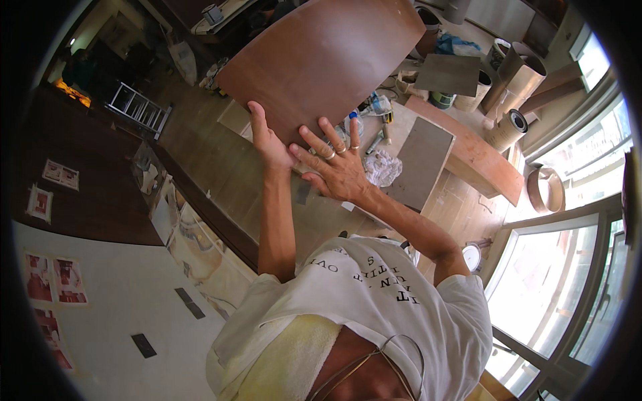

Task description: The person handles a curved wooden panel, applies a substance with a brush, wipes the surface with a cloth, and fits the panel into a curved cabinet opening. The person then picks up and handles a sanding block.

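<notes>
A large, smooth reddish-brown panel (321,60) is held up in front of me, its lower edge toward my chest. At its lower left corner is my left hand (271,144), closed on the edge with the thumb up along the side; its other fingers are mostly hidden. My right hand (340,166), with rings on several fingers, has its fingers spread against the lower part of the panel's face. The two hands are close together. Past the right hand, a crumpled clear plastic bag (382,167) lies beside a grey sheet (421,160).
A long brown board (468,150) lies to the right. Buckets, tins such as an open can (511,127), and rolled sheets (515,77) crowd the far right by the windows. A metal ladder (139,110) is at the far left. Taped pictures (60,174) hang on the left wall.
</notes>
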The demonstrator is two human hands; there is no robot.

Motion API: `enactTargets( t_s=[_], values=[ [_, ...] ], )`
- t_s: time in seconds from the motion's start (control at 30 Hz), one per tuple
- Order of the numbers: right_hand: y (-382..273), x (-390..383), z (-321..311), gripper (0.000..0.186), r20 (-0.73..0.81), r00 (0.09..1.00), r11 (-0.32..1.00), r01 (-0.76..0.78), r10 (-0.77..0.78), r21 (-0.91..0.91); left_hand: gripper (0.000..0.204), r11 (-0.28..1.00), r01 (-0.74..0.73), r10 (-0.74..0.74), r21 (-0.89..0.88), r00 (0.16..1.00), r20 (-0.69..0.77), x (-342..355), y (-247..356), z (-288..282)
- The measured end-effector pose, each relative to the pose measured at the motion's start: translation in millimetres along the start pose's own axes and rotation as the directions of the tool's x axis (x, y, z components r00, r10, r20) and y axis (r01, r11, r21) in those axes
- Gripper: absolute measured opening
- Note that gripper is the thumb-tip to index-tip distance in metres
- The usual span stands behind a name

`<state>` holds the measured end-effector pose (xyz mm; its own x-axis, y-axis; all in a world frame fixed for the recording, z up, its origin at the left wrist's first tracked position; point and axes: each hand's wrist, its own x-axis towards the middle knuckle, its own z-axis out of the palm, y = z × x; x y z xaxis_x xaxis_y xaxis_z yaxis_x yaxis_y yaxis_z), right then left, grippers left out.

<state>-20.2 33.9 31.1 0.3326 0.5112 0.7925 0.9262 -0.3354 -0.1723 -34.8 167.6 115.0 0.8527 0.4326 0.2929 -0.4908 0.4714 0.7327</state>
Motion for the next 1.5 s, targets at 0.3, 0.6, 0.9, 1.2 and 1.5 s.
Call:
enactTargets(
  t_s=[0.3,0.6,0.9,1.2,1.5],
  values=[
    [30.4,16.2,-19.7,0.07,-0.07,0.977,0.975,-0.206,0.2,-0.082,0.069,0.998,-0.01,0.014,-0.058,0.998,0.063,-4.5,3.0,3.2],
    [36.7,15.3,-16.7,0.067,-0.16,0.94,0.951,-0.309,0.302,-0.021,0.069,0.997,0.018,-0.014,-0.069,0.998,0.056,-3.1,-1.7,5.9],
    [61.6,-0.6,-25.8,0.065,-0.309,0.876,0.909,-0.411,0.371,-0.072,0.068,0.998,-0.014,0.018,-0.059,0.998,0.06,-2.3,-4.4,4.8],
    [24.5,13.8,-31.1,0.084,-0.263,0.902,0.938,-0.316,0.343,0.142,0.067,0.99,0.093,-0.083,-0.105,0.992,0.099,2.7,-15.2,10.2],
    [54.2,38.2,-22.2,0.094,-0.34,0.828,0.887,-0.461,0.445,0.038,0.07,0.999,0.004,-0.001,-0.048,0.998,0.063,8.0,-21.4,10.3]
  ],
)
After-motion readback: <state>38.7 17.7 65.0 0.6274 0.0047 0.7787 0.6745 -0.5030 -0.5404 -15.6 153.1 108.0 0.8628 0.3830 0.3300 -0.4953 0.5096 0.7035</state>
